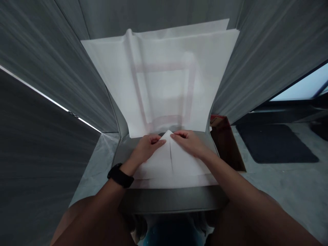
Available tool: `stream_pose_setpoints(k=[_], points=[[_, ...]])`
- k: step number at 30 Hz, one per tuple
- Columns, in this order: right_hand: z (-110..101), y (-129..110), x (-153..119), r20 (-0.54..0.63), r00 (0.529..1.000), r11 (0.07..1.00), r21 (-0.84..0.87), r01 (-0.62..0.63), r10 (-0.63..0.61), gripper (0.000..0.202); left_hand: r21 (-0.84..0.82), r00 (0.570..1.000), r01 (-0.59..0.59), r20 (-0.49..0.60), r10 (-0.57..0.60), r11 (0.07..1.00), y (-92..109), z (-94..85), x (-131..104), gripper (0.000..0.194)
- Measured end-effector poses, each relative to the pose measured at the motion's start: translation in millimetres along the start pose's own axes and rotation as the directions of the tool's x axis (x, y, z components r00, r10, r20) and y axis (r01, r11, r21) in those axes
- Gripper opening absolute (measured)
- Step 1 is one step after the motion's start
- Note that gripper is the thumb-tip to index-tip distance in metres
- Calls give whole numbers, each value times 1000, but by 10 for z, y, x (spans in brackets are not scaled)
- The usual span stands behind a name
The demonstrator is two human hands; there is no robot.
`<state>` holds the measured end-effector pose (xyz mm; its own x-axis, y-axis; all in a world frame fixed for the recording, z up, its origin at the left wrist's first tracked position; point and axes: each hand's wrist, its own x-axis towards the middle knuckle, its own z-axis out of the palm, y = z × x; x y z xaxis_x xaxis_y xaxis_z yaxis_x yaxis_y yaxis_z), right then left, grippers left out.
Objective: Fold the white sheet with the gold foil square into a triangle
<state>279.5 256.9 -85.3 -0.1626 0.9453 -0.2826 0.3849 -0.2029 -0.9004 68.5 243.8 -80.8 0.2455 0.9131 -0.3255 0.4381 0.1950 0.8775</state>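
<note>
A folded sheet of white paper (156,167) lies on the grey chair seat. Its two top corners are turned in to a centre seam, so it forms a point at the far end. My left hand (148,147), with a black band on the wrist, pinches the left slope close to that point. On the opposite slope, my right hand (189,141) pinches the paper with thumb and fingers. Behind the point, large white sheets (166,82) lean on the chair's backrest, with faint pinkish bands showing on them.
The grey chair seat (174,200) has its front edge nearest me. An open brown cardboard box (227,143) stands on the floor to the right, with a dark mat (276,143) beyond it. Grey panelled walls rise on both sides.
</note>
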Motion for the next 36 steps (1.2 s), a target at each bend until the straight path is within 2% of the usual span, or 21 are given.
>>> stream_pose_setpoints(k=[7, 13, 20, 32, 36], points=[[44, 65, 65, -27, 1000, 1000, -13, 8, -8, 31, -93, 998, -47, 39, 50, 995, -38, -13, 27, 24], [60, 98, 81, -4, 997, 996, -34, 77, -77, 34, -99, 996, -52, -84, 44, 994, -42, 18, 67, 26], [82, 76, 84, -17, 990, 991, -1, 137, -137, 32, -132, 992, -86, -105, 72, 988, -68, 14, 71, 24], [142, 94, 126, -48, 982, 984, -3, 180, -180, 35, -96, 994, -71, -95, 61, 993, -75, 6, 67, 24], [144, 57, 109, -44, 982, 983, 22, 183, -182, 35, -103, 997, -56, -60, 50, 993, -53, -25, 28, 28]])
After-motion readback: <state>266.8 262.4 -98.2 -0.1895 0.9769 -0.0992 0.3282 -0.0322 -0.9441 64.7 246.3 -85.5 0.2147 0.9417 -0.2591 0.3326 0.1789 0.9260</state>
